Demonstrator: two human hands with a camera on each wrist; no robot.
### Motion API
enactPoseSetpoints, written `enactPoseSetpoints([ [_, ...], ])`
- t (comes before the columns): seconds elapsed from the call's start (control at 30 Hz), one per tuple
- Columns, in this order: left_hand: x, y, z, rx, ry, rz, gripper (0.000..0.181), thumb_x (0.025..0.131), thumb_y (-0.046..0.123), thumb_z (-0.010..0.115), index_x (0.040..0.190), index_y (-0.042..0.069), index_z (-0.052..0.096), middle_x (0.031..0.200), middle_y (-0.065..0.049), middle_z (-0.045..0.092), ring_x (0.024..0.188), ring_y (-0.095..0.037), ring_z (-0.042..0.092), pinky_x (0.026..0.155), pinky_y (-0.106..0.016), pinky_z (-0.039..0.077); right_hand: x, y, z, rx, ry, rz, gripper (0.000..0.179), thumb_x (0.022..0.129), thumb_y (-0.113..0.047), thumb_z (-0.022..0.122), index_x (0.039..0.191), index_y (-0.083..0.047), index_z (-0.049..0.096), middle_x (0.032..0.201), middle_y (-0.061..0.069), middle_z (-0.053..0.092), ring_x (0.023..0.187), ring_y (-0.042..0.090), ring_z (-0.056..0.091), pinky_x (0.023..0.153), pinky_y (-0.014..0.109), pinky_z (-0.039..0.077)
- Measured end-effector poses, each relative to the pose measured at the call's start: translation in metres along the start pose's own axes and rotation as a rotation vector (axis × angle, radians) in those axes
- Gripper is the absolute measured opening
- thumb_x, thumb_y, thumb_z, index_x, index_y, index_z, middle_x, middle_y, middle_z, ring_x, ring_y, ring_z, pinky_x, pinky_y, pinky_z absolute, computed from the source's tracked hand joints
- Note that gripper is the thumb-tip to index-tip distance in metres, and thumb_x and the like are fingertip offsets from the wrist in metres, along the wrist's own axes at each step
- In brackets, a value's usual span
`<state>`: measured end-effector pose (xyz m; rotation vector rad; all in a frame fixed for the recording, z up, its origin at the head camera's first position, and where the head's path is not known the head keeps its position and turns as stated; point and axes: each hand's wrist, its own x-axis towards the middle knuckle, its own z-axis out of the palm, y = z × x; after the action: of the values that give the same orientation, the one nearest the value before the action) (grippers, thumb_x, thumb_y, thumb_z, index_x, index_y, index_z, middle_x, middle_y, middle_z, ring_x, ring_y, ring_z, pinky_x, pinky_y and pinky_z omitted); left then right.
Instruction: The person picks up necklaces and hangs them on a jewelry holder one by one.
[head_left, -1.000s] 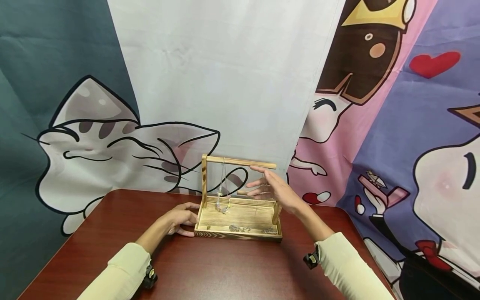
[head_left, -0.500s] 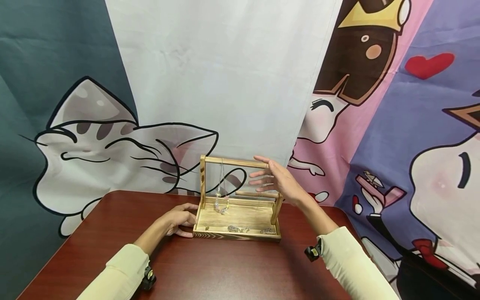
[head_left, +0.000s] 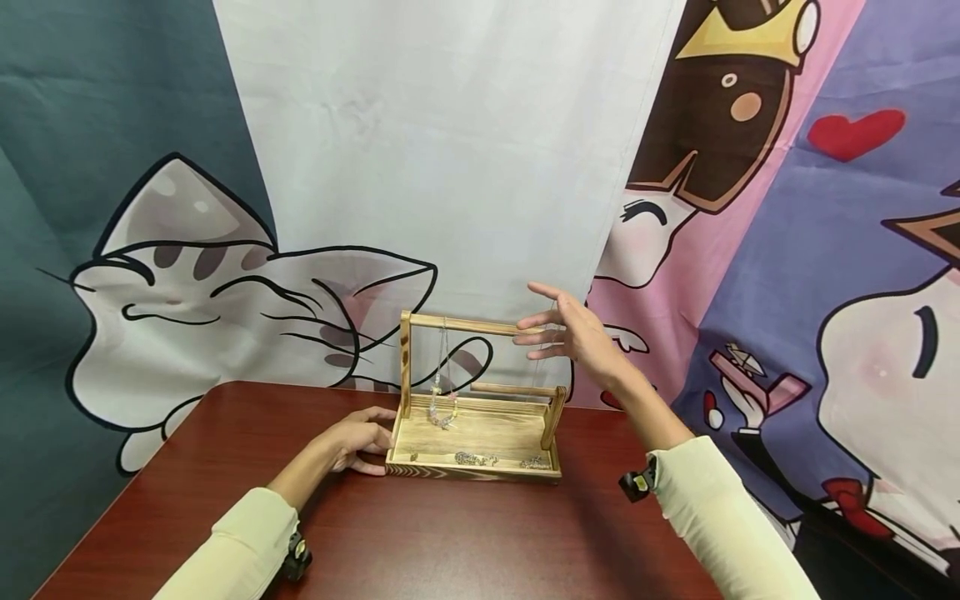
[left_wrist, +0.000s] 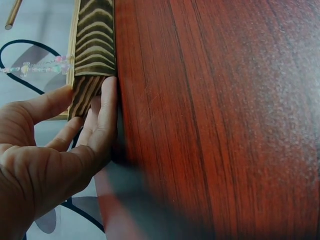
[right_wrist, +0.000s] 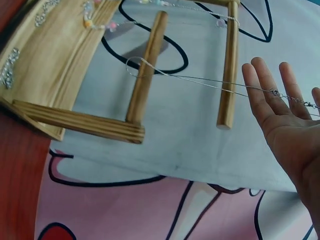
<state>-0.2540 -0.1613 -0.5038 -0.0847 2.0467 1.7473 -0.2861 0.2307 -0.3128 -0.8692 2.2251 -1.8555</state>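
My left hand [head_left: 365, 439] grips the left end of a wooden jewelry stand [head_left: 472, 475], with fingers and thumb about its tray corner in the left wrist view. My right hand [head_left: 588, 337] is raised beside the right end of the stand's upper bar [head_left: 480, 323], several fingers extended. A thin silver necklace [right_wrist: 200, 81] runs from that hand past the upper bar to a loop by the lower bar [right_wrist: 148, 67]. Its far end leaves the right wrist view, so the pinching fingertips are hidden. A pastel beaded necklace [head_left: 442, 408] hangs from the upper bar's left part.
In the tray lie silver chains [head_left: 472, 459], another chain heap [head_left: 536, 462] and a small gold-colored piece [head_left: 413, 457]. The stand sits on a reddish-brown table [head_left: 450, 533]. Close behind hangs a printed cartoon cloth [head_left: 450, 167].
My right hand has risen and moved right, from in front of the upper bar to above its right end. The silver necklace strand shows more clearly below it. My left hand stays in place.
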Motion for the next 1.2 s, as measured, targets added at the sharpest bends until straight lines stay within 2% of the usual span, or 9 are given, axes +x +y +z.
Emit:
enactPoseSetpoints([
  [0.17,0.000,0.000,0.000,0.001,0.003,-0.001,0.074,0.094,-0.007,0.062,0.165,-0.001,0.041,0.130,-0.027,0.073,0.110,-0.028,0.077,0.081,-0.053,0.072,0.004,-0.005,-0.009,0.011,0.038,-0.014,0.070,0.123,-0.051,0.025,0.178,-0.009,0.031,0.125,0.006,0.077,0.119,0.039,0.082,0.092,0.051,0.072],
  [0.37,0.000,0.000,0.000,-0.001,0.007,0.000,0.074,0.094,-0.007,0.062,0.165,-0.001,0.041,0.130,-0.027,0.072,0.109,-0.028,0.077,0.082,-0.053,0.072,0.010,-0.006,-0.021,-0.002,0.080,-0.007,0.068,0.122,-0.052,0.026,0.178,-0.013,0.033,0.127,0.009,0.077,0.115,0.030,0.084,0.092,0.049,0.073],
  [0.6,0.000,0.000,0.000,0.000,0.007,0.000,0.073,0.095,-0.007,0.062,0.165,-0.001,0.041,0.129,-0.026,0.072,0.108,-0.027,0.077,0.081,-0.053,0.072,0.018,-0.004,-0.030,-0.016,0.106,0.022,0.068,0.121,-0.056,0.025,0.179,-0.020,0.034,0.125,0.002,0.076,0.114,0.026,0.084,0.093,0.049,0.072],
  [0.83,0.000,0.000,-0.001,-0.001,0.005,0.001,0.073,0.095,-0.007,0.062,0.165,-0.001,0.041,0.129,-0.026,0.072,0.107,-0.027,0.077,0.081,-0.053,0.072,0.026,-0.003,-0.035,0.008,0.129,0.024,0.067,0.121,-0.057,0.026,0.178,-0.023,0.036,0.126,0.004,0.076,0.113,0.025,0.084,0.092,0.049,0.072],
  [1.0,0.001,0.000,0.000,-0.001,0.011,-0.002,0.073,0.094,-0.007,0.062,0.165,-0.001,0.042,0.129,-0.026,0.072,0.106,-0.026,0.077,0.081,-0.054,0.072,0.028,-0.001,-0.035,0.003,0.119,0.025,0.066,0.121,-0.056,0.024,0.178,-0.024,0.035,0.126,0.004,0.075,0.113,0.025,0.085,0.091,0.048,0.073],
  [1.2,0.000,0.000,0.000,-0.001,0.008,-0.002,0.074,0.094,-0.007,0.062,0.165,-0.001,0.041,0.128,-0.026,0.072,0.106,-0.026,0.077,0.081,-0.054,0.072,0.031,0.002,-0.028,0.018,0.097,0.042,0.066,0.121,-0.056,0.023,0.178,-0.025,0.034,0.132,0.010,0.072,0.112,0.026,0.085,0.092,0.048,0.073],
])
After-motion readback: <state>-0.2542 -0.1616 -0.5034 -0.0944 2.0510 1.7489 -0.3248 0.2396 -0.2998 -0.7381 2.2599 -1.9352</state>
